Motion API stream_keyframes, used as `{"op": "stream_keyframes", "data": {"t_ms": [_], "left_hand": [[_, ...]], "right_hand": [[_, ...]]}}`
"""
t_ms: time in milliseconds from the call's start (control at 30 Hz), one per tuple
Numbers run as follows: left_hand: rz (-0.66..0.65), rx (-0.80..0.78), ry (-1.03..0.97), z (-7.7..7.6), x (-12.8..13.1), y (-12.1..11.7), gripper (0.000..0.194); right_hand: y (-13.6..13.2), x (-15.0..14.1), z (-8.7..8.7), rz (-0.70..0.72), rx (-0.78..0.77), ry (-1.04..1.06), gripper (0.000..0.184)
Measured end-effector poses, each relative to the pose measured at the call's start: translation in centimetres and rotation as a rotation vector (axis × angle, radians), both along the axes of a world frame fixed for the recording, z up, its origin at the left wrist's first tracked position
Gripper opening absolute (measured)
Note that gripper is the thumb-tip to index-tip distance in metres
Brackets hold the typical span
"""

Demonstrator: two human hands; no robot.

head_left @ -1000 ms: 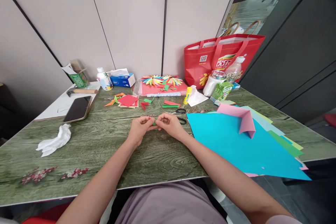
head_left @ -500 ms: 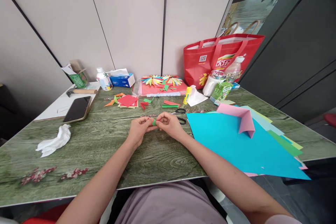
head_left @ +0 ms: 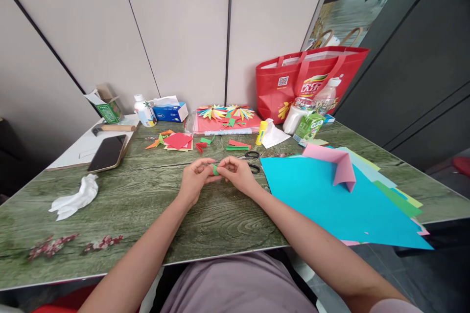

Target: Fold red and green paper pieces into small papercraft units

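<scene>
Between my fingertips is a small piece of green paper (head_left: 215, 170), partly hidden, with a bit of red showing beside it. My left hand (head_left: 194, 180) pinches it from the left, and my right hand (head_left: 237, 173) pinches it from the right. Both are just above the tabletop. Black-handled scissors (head_left: 252, 155) lie right behind my right hand, partly covered by it. Beyond my hands are green and red paper strips (head_left: 238, 145), a small folded red paper piece (head_left: 200, 147) and a stack of red paper squares (head_left: 178, 141).
A blue sheet (head_left: 312, 195) tops a paper pile at right, with folded pink paper (head_left: 330, 156) on it. A glue stick (head_left: 261, 133), red bag (head_left: 282, 88) and bottles stand behind. At left lie a phone (head_left: 107, 152), hammer (head_left: 113, 128) and crumpled tissue (head_left: 75, 197).
My left fingers have shifted slightly around the green paper, the index finger now raised a little. My right hand stays nearly in place. The view has drifted slightly.
</scene>
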State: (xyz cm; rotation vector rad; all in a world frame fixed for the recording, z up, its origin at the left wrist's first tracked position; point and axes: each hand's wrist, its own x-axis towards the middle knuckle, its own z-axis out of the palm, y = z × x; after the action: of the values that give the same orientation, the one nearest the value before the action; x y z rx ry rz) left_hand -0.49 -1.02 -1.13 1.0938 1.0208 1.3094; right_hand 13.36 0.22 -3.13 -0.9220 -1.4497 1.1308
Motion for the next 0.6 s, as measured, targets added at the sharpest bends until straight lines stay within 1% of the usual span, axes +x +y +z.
{"op": "stream_keyframes", "data": {"t_ms": [100, 233, 300, 433, 600], "left_hand": [[-0.076, -0.029, -0.024, 0.11, -0.03, 0.05, 0.024], [-0.055, -0.045, -0.053, 0.24, -0.15, 0.11, 0.024], [-0.067, -0.038, -0.059, 0.17, -0.23, 0.16, 0.024], [-0.110, 0.005, -0.066, -0.14, -0.34, 0.27, 0.026], [-0.089, 0.012, -0.041, -0.24, -0.42, 0.34, 0.026]], "right_hand": [[0.11, 0.16, 0.11, 0.017, -0.013, 0.031, 0.018], [0.23, 0.39, 0.18, 0.064, -0.017, 0.043, 0.019], [0.31, 0.50, 0.08, 0.071, -0.027, 0.064, 0.021], [0.38, 0.60, -0.11, 0.042, -0.057, 0.106, 0.021], [0.27, 0.45, -0.05, 0.003, -0.085, 0.130, 0.021]]}}
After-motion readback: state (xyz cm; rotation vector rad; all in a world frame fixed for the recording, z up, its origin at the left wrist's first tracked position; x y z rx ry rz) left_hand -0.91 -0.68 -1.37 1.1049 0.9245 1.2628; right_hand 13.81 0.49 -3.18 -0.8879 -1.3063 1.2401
